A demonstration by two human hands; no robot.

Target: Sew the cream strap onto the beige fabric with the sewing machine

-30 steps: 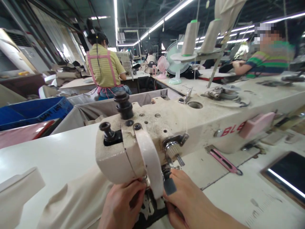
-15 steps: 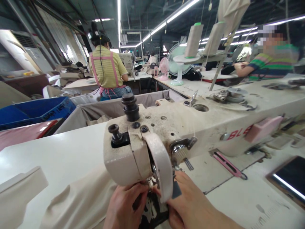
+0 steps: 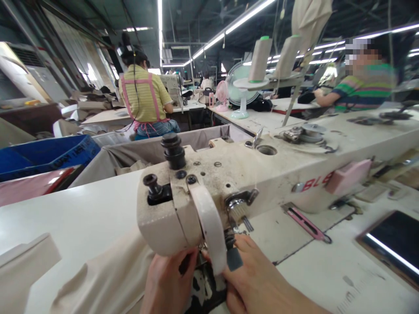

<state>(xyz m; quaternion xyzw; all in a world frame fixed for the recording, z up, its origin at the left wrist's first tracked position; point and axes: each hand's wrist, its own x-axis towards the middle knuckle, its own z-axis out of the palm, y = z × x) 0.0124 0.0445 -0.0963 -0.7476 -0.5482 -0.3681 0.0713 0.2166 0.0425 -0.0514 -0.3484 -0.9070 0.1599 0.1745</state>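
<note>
Under the head of a cream-coloured sewing machine (image 3: 170,229), my two hands meet around the needle area. My left hand (image 3: 168,281) is closed, its fingertips pinched together and partly hidden beneath the machine head. My right hand (image 3: 253,272) comes in from the other side with its fingers curled; the curved white guard (image 3: 211,231) covers its fingertips. What either hand pinches is too small or hidden to make out. Below them lies the worn dark machine bed (image 3: 206,290). Beige fabric (image 3: 108,270) lies on the table left of my left hand.
A pink thread snipper (image 3: 307,222) and a phone (image 3: 393,244) lie to the right. Another beige piece (image 3: 28,261) is at far left. Behind stand a cloth-lined bin (image 3: 108,161), a blue crate (image 3: 49,152) and thread cones (image 3: 261,59). Two people sit farther off.
The view has shifted slightly, so everything sits a little farther left. My left fingertips are tucked farther under the machine head. My right hand stays beside the guard.
</note>
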